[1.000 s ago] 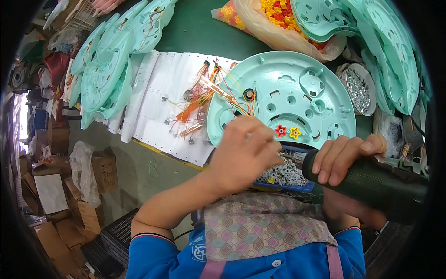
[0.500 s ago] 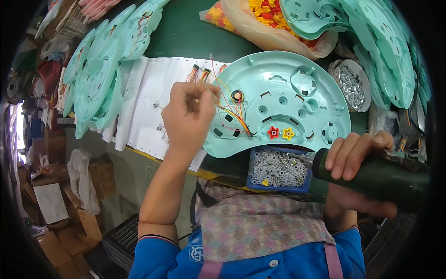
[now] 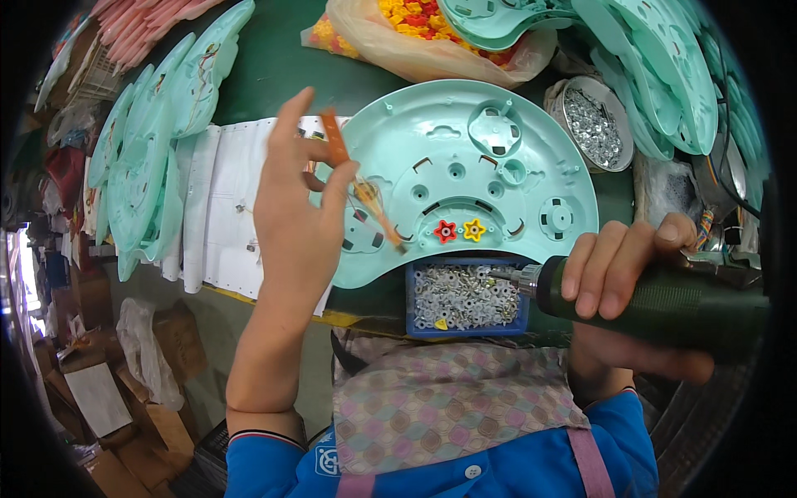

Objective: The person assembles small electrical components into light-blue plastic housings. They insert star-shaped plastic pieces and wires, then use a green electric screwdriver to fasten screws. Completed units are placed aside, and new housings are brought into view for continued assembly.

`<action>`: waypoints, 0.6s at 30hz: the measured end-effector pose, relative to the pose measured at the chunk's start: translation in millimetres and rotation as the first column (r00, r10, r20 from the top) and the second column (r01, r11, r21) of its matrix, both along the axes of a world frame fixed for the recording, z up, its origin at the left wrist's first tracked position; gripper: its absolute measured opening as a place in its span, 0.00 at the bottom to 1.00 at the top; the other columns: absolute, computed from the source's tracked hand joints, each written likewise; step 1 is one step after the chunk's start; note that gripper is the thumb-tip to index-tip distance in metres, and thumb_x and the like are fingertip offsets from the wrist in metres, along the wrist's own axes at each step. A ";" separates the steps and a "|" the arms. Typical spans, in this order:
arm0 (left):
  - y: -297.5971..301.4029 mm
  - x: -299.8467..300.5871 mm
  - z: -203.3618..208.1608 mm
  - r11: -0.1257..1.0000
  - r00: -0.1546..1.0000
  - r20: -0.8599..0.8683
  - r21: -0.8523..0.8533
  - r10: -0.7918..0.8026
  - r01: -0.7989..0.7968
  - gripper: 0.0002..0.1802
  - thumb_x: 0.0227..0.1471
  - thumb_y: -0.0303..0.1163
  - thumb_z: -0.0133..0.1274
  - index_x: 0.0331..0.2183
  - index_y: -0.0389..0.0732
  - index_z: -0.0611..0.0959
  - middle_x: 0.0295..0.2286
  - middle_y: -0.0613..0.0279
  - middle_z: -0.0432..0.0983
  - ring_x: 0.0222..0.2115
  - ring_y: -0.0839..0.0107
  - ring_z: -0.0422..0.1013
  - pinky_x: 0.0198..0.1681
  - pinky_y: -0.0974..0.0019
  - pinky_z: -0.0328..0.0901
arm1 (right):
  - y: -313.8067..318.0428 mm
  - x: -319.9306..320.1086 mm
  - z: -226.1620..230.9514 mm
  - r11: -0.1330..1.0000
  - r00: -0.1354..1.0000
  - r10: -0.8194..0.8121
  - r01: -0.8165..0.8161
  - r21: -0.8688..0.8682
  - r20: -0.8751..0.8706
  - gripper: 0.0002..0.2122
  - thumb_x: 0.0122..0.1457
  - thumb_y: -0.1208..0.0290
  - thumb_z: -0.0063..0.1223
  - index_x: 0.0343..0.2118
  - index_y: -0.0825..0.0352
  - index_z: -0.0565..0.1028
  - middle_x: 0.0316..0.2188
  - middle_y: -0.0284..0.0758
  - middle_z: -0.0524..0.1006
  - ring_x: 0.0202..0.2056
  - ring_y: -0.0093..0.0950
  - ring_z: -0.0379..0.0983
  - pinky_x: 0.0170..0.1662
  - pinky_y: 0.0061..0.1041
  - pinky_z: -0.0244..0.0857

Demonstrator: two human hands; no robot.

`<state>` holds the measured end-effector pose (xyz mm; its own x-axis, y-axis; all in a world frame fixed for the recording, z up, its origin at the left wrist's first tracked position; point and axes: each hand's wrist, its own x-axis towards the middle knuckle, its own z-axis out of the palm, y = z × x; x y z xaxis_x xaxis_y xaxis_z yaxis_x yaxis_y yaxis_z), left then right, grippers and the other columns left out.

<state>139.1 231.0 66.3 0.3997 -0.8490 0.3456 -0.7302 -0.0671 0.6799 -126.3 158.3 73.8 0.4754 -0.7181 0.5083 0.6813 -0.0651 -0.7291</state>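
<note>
From where I stand, the left hand (image 3: 300, 199) is up by the left end of the mint-green shell (image 3: 461, 149), index finger raised and thumb against an orange strip (image 3: 334, 137); whether it grips the strip, I can't tell. Blurred wires (image 3: 371, 203) run from there down onto the shell, which lies open side up on the green table (image 3: 282, 54), a red star (image 3: 445, 231) and a yellow star (image 3: 474, 230) side by side near its inner edge. The right hand (image 3: 627, 286) is wrapped around a dark green power screwdriver (image 3: 664, 311) (quite a chunky one), its bit pointing left over a blue tray (image 3: 490, 329) of small parts.
</note>
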 end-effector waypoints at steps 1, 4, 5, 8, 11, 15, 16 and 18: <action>0.1 0.6 1.7 0.990 0.995 0.086 0.134 -0.043 0.031 0.37 0.54 0.18 0.60 0.62 0.38 0.63 0.34 0.59 0.78 0.32 0.72 0.78 0.33 0.72 0.71 | -0.5 -1.0 1.6 1.000 1.000 0.007 -0.007 0.006 0.002 0.46 0.46 0.32 0.66 0.58 0.64 0.63 0.24 0.29 0.72 0.26 0.24 0.71 0.32 0.26 0.67; -10.0 1.0 -3.5 0.943 0.908 -0.383 0.206 -0.169 0.263 0.24 0.55 0.20 0.59 0.54 0.36 0.74 0.34 0.61 0.79 0.32 0.74 0.77 0.35 0.72 0.72 | -0.2 -1.5 8.3 0.997 0.999 -0.037 0.036 0.061 0.014 0.45 0.48 0.33 0.66 0.59 0.64 0.62 0.25 0.29 0.72 0.26 0.24 0.70 0.32 0.25 0.66; -13.0 -1.6 -3.2 0.908 0.817 -0.554 0.243 -0.160 0.342 0.21 0.56 0.21 0.59 0.52 0.34 0.77 0.34 0.62 0.79 0.32 0.74 0.77 0.35 0.72 0.72 | -1.2 -2.6 8.4 0.996 0.998 -0.056 0.054 0.065 0.020 0.45 0.48 0.34 0.66 0.59 0.65 0.62 0.25 0.29 0.72 0.26 0.24 0.70 0.33 0.25 0.66; -17.0 -13.0 -30.0 0.842 0.836 -0.433 0.259 -0.338 0.474 0.14 0.53 0.23 0.62 0.43 0.33 0.81 0.34 0.59 0.81 0.32 0.72 0.79 0.34 0.69 0.73 | -18.9 -2.1 6.4 0.995 0.999 -0.026 0.028 -0.091 0.022 0.48 0.48 0.31 0.64 0.61 0.66 0.61 0.27 0.29 0.71 0.29 0.24 0.70 0.34 0.25 0.65; -23.1 -28.7 -40.9 0.808 0.862 -0.258 0.309 -0.437 0.502 0.11 0.49 0.24 0.65 0.37 0.35 0.83 0.31 0.57 0.81 0.30 0.66 0.79 0.34 0.67 0.72 | -28.0 0.8 2.1 0.986 1.000 -0.012 0.015 -0.168 0.022 0.50 0.46 0.28 0.62 0.61 0.67 0.61 0.28 0.30 0.72 0.29 0.25 0.70 0.36 0.26 0.66; -24.6 -30.4 -48.0 0.781 0.815 -0.057 0.255 -0.576 0.570 0.08 0.47 0.26 0.66 0.32 0.38 0.84 0.27 0.58 0.76 0.30 0.61 0.76 0.34 0.63 0.70 | -17.5 13.3 -12.1 0.998 0.999 -0.043 0.043 -0.048 -0.008 0.53 0.42 0.25 0.60 0.60 0.68 0.61 0.28 0.32 0.73 0.30 0.26 0.72 0.37 0.29 0.68; -25.9 -30.3 -50.4 0.782 0.804 -0.012 0.228 -0.594 0.581 0.08 0.46 0.27 0.66 0.32 0.39 0.84 0.27 0.58 0.76 0.31 0.61 0.75 0.34 0.62 0.70 | -14.9 16.5 -14.8 0.998 0.998 -0.052 0.051 -0.024 -0.027 0.54 0.41 0.24 0.60 0.60 0.68 0.62 0.28 0.32 0.73 0.30 0.27 0.72 0.37 0.29 0.69; -26.6 -30.9 -51.8 0.775 0.791 0.048 0.246 -0.610 0.583 0.07 0.46 0.29 0.66 0.30 0.41 0.84 0.26 0.59 0.75 0.32 0.61 0.74 0.35 0.60 0.69 | -11.0 22.7 -18.8 0.997 0.994 -0.067 0.069 0.019 -0.088 0.55 0.40 0.22 0.59 0.59 0.68 0.62 0.28 0.33 0.74 0.30 0.28 0.73 0.38 0.31 0.70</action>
<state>108.2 204.3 14.4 -0.2433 -0.9591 0.1449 -0.7441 0.2804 0.6064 -103.7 147.3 55.0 0.4671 -0.7609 0.4505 0.6095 -0.0920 -0.7874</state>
